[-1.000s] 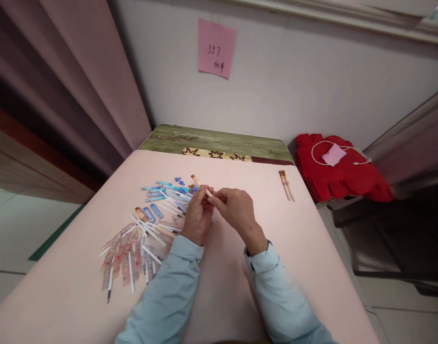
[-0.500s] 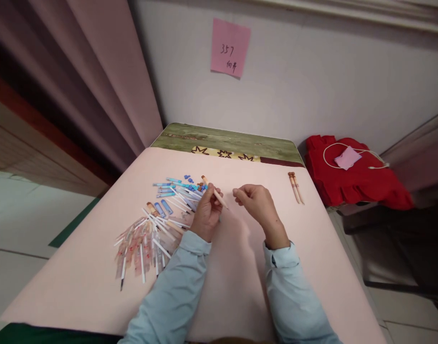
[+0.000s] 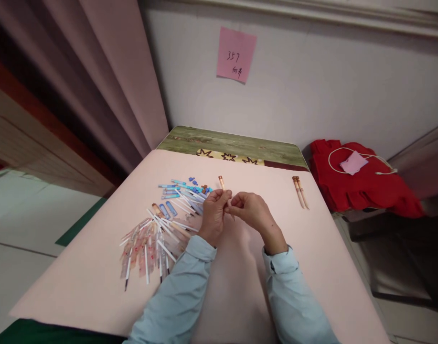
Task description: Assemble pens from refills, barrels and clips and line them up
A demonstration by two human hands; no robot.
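My left hand (image 3: 215, 212) is closed around a slim tan pen (image 3: 222, 183) with a brown end, held upright and slightly tilted. The pen's middle is hidden behind the fingers, and its pale tip shows below them. My right hand (image 3: 252, 210) pinches at the lower part of the same pen, close against my left fingertips; anything small between those fingers is hidden. Left of my hands lie white pen refills (image 3: 185, 200), light blue pen barrels (image 3: 171, 191) and small blue and brown pieces (image 3: 203, 188).
Clear plastic sleeves (image 3: 140, 248) with reddish print and more refills spread over the table's left side. Short caps (image 3: 164, 210) in blue and brown lie above them. Two tan pens (image 3: 300, 192) rest at the right. Beyond the table's right edge is red cloth (image 3: 365, 186) with a white cable.
My right hand has moved left to meet the pen. The pen has turned more upright in my left hand, which has shifted slightly right. The view has tilted a little.
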